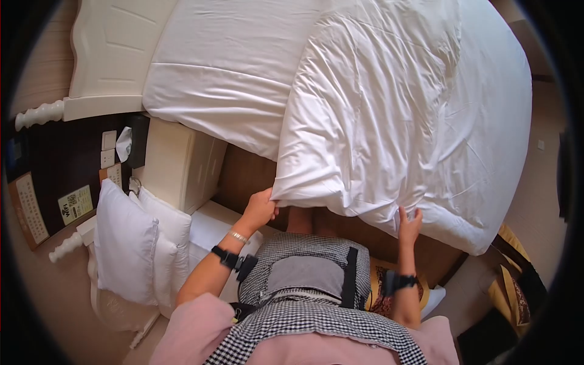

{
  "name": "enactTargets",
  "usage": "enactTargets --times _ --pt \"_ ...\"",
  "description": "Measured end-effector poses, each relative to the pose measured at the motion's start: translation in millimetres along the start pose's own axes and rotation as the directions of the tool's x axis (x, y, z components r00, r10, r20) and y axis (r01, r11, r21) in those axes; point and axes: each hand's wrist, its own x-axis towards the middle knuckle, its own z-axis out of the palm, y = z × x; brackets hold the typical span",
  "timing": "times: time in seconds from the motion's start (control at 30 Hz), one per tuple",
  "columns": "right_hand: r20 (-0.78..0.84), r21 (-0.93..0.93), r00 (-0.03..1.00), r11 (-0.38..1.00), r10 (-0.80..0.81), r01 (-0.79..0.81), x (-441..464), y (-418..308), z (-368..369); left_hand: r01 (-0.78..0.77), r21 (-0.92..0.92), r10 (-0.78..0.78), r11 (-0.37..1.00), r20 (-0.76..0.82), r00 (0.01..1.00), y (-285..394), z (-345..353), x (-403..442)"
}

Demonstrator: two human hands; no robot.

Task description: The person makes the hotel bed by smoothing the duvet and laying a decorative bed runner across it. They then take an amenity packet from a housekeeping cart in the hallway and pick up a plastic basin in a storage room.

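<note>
Left hand (260, 210) grips white duvet (359, 121); right hand (410, 226) touches it, grip unclear; sign (75, 204): "WiFi".

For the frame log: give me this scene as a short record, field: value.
left hand: grip closed on the duvet's headboard-side near corner
right hand: at the duvet's near edge, thumb and finger apart; unclear whether it pinches cloth
white duvet: rumpled, over the part of the bed away from the headboard
white bedsheet: exposed between duvet and headboard
beside bed: nightstand, black tissue box
lower left: white pillows
worn: checked apron, bracelet on left wrist
</note>
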Motion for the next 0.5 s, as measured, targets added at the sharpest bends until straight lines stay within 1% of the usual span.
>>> enactTargets --times 0.03,0.07,0.1,0.13,0.17,0.2,0.23,0.27,0.3,0.33,0.37,0.4,0.43,0.47,0.5 --pt "-0.158 -0.130 0.968 0.976 -0.194 0.174 -24.4 -29.7 -15.8 -0.024 -0.035 0.023 0.999 -0.006 1.000 18.3 -1.4 -16.2" --pt "-0.123 -0.018 0.919 0.927 -0.375 0.376 -47.0 -65.3 -31.6 -0.165 0.021 0.165 0.986 -0.002 0.986 44.4 -4.6 -34.7" --pt "-0.106 0.099 0.837 0.832 -0.537 0.547 -74.9 -105.0 -47.8 -0.297 0.078 0.297 0.952 0.017 0.955 71.4 -7.1 -53.6" --pt "-0.027 0.124 0.727 0.719 -0.686 0.684 -104.6 -149.9 -64.0 -0.462 0.113 0.462 0.880 0.025 0.887 96.4 -3.6 -70.4" --pt "-0.023 0.201 0.599 0.584 -0.800 0.787 -123.5 -180.5 -65.1 -0.615 0.146 0.617 0.775 0.034 0.786 119.9 4.1 -82.7" --pt "-0.049 0.227 0.491 0.469 -0.870 0.853 -136.4 -207.9 -64.3 -0.769 0.165 0.769 0.617 0.079 0.634 136.4 12.4 -90.5" --pt "-0.130 0.219 0.542 0.510 -0.830 0.832 -131.5 -206.5 -49.7 -0.885 0.176 0.882 0.431 0.124 0.455 152.2 21.8 -98.9" --pt "-0.208 0.216 0.587 0.549 -0.782 0.807 -124.7 -205.4 -34.2 -0.935 0.172 0.924 0.312 0.175 0.340 173.9 27.1 -114.6" --pt "-0.260 0.354 0.643 0.549 -0.720 0.757 -119.1 -230.7 -59.3 -0.951 0.178 0.923 0.253 0.251 0.293 187.7 27.6 -123.8" --pt "-0.296 0.483 0.699 0.530 -0.651 0.697 -110.2 -252.9 -86.3 -0.936 0.061 0.915 0.347 0.198 0.353 184.3 25.0 -119.3" --pt "-0.363 0.212 0.582 0.543 -0.728 0.812 -81.6 -235.6 -99.7 -0.900 -0.070 0.896 0.430 0.160 0.415 177.3 24.6 -110.4" --pt "-0.450 0.128 0.589 0.605 -0.671 0.786 -70.8 -237.5 -112.3 -0.839 -0.212 0.865 0.501 0.146 0.480 168.2 26.8 -98.3" --pt "-0.533 0.057 0.590 0.670 -0.606 0.740 -59.8 -239.5 -124.8 -0.598 -0.184 0.625 0.780 0.181 0.759 151.4 22.1 -74.9" --pt "-0.641 0.215 0.675 0.758 -0.366 0.615 -59.4 -265.8 -139.5 -0.275 -0.138 0.300 0.951 0.210 0.931 123.6 15.0 -37.1" --pt "-0.648 0.248 0.663 0.719 -0.375 0.649 -55.7 -273.0 -145.8 -0.165 -0.094 0.176 0.982 0.125 0.976 70.4 10.7 22.6"
